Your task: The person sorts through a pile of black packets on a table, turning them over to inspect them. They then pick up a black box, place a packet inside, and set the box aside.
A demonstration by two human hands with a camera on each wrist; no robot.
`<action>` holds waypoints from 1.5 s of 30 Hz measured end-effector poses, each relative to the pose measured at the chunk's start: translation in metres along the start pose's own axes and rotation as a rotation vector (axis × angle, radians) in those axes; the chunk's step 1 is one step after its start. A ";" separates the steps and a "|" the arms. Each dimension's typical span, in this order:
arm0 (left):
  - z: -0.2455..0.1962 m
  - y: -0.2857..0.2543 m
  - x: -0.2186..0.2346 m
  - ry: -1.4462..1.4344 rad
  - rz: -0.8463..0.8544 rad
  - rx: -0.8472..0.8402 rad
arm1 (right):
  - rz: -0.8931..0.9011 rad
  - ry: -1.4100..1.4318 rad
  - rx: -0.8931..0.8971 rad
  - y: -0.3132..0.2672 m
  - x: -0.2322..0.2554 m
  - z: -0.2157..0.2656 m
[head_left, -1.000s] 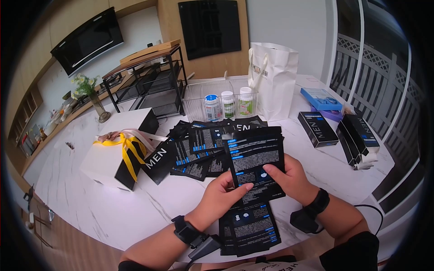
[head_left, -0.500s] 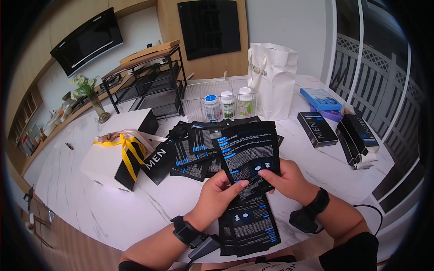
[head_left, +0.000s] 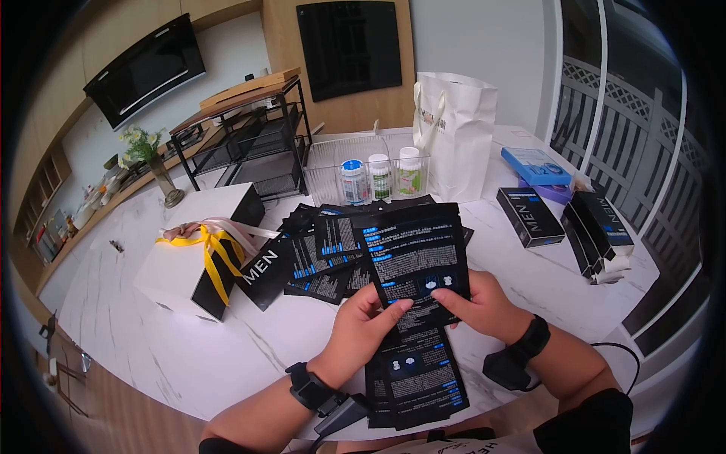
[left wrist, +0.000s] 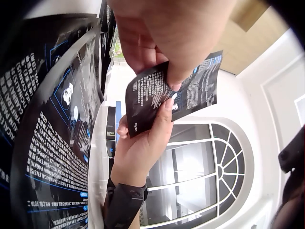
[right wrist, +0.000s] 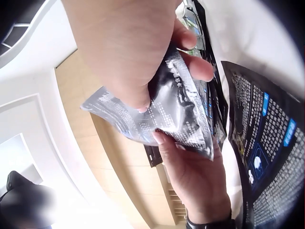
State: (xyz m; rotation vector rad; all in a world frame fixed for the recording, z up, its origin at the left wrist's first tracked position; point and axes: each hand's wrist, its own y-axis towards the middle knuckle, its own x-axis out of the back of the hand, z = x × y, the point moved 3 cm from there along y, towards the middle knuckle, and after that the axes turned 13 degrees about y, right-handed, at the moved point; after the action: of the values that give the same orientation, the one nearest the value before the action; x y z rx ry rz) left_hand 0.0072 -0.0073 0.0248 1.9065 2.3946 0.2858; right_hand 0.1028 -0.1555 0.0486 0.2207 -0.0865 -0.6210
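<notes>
While the glossy, black, flat rectangular packet (head_left: 412, 253) has shifted leftward within the last second, the left hand (head_left: 364, 321) and right hand (head_left: 485, 304) pinch its lower portion between their fingers; handling apparently remains incomplete.

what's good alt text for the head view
A person's left grip and right grip hold a black printed pouch over a marbled white table, with more black pouches nearer and beyond. Further back stand three bottles and a white paper bag.

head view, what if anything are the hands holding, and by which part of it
A black printed packet, held by the two side edges of its lower half.
</notes>
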 end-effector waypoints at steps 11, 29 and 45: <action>-0.002 0.000 -0.002 -0.059 0.042 -0.007 | -0.020 0.003 0.001 0.001 0.001 -0.003; 0.005 0.002 0.004 0.063 0.003 0.008 | -0.023 0.145 -0.082 0.003 0.000 -0.006; 0.010 0.004 0.004 0.021 0.010 0.024 | 0.055 0.073 -0.091 -0.005 -0.003 -0.006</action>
State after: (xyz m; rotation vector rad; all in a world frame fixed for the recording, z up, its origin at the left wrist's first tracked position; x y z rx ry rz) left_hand 0.0123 -0.0019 0.0161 1.9351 2.4138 0.2812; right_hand 0.0986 -0.1564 0.0418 0.1523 0.0060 -0.5600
